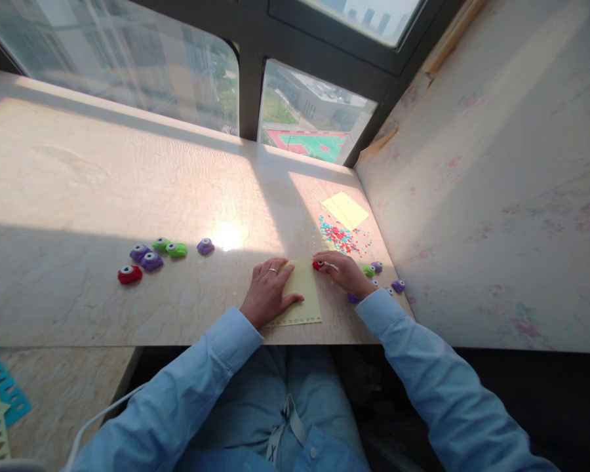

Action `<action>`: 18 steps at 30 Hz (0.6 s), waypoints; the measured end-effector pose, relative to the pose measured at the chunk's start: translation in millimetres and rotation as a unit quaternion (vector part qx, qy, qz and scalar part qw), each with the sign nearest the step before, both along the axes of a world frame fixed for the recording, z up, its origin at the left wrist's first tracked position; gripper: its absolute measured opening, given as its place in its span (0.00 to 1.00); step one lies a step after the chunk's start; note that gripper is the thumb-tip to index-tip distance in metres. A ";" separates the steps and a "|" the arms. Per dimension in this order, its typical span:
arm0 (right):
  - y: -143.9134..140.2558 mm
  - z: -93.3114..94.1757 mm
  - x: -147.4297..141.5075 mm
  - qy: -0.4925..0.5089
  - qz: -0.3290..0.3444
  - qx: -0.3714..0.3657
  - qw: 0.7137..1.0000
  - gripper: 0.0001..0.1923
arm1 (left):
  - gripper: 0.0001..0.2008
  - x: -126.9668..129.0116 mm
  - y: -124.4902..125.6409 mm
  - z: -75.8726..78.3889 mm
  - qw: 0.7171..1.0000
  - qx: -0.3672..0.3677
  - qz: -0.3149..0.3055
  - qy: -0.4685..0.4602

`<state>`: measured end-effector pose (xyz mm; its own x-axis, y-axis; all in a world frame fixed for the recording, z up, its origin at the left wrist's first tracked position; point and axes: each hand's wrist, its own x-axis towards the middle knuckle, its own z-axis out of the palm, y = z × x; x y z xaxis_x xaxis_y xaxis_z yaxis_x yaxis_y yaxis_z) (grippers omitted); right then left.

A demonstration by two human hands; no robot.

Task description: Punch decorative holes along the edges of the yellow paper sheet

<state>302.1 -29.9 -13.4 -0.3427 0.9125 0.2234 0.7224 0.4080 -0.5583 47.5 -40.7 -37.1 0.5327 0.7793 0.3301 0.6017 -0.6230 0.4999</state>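
A pale yellow sheet of paper (307, 288) lies near the front edge of the marble-look surface, with a row of small punched holes along its near edge. Flat on the sheet's left part rests my left hand (269, 292), fingers stretched and thumb out, a ring on one finger. My right hand (341, 270) is closed around a small red craft punch (318, 265) at the sheet's upper right edge. Whether the paper sits inside the punch's slot cannot be made out. Beside my right wrist are more punches, among them a green one (368, 270) and a purple one (398, 286).
Several punches stand at left, including a red one (130, 274) and a lone purple one (205, 246). Red and blue paper bits (341, 237) lie scattered before a yellow paper piece (347, 210). A wall (496, 196) bounds the right side; punched blue paper (12, 393) lies lower left.
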 end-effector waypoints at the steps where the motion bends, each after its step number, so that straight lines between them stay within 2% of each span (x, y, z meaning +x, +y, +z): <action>1: 0.2 0.0 -0.1 0.000 -0.001 0.000 1.000 0.17 | 0.33 0.0 -0.1 0.0 1.000 0.000 0.000 0.002; 11: -1.3 2.7 -5.2 -0.001 -0.010 -0.002 1.000 0.14 | 0.29 -0.2 -2.0 3.6 1.000 0.011 0.003 0.022; 18: -1.4 -1.2 -4.4 0.015 -0.018 -0.005 1.000 0.16 | 0.24 -0.1 -5.3 5.0 0.998 0.031 -0.010 0.056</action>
<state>297.8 -31.3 -14.6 -0.3032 0.9262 0.2241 0.7193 0.3768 -0.5836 47.3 -46.0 -32.1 0.5835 0.7486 0.3148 0.6388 -0.6624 0.3914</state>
